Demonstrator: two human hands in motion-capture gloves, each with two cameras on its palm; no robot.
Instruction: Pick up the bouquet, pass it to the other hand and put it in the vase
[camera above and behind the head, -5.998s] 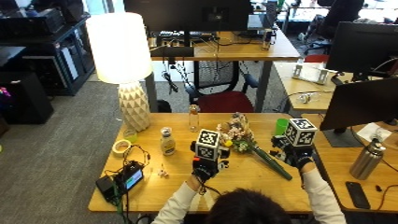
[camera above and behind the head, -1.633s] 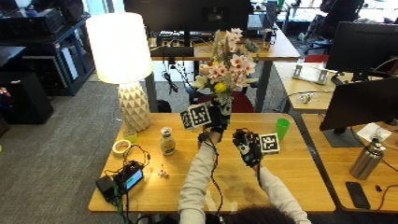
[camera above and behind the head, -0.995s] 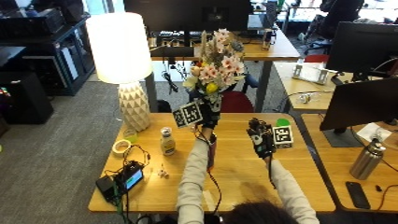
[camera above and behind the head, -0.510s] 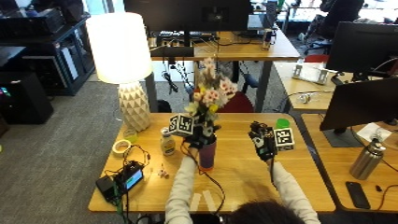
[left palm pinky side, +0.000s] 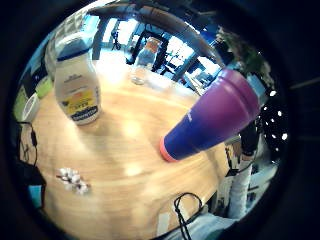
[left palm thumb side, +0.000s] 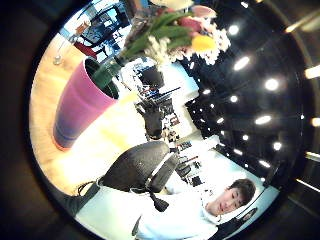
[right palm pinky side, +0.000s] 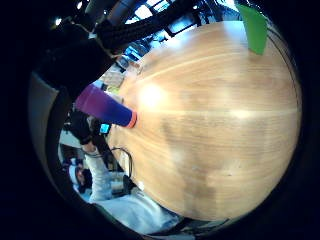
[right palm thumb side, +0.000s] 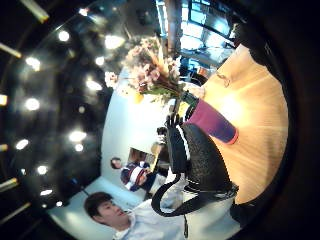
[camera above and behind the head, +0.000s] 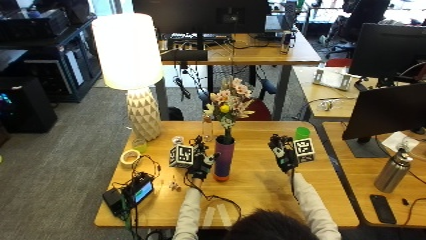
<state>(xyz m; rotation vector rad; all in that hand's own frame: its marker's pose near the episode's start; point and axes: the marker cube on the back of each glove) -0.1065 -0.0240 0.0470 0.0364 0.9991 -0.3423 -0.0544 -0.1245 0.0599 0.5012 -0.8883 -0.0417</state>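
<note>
Wooden table (camera above and behind the head: 266, 192) — landmark for all entries below.
- Lamp (camera above and behind the head: 132, 65): white shade, faceted white base, at the table's far left corner.
- Tape roll (camera above and behind the head: 130, 157): near the table's left edge, in front of the lamp.
- Small green cup (camera above and behind the head: 139, 145): just beside the tape roll, nearer the lamp.
- Clear glass bottle (camera above and behind the head: 208, 127): upright near the far edge, about mid-table.
- Green cup (camera above and behind the head: 302, 133): toward the far right of the table.
- Black device with cables (camera above and behind the head: 128, 195) — near left corner.
- White squeeze bottle (left palm pinky side: 76, 82): yellow label, standing on the table.
</note>
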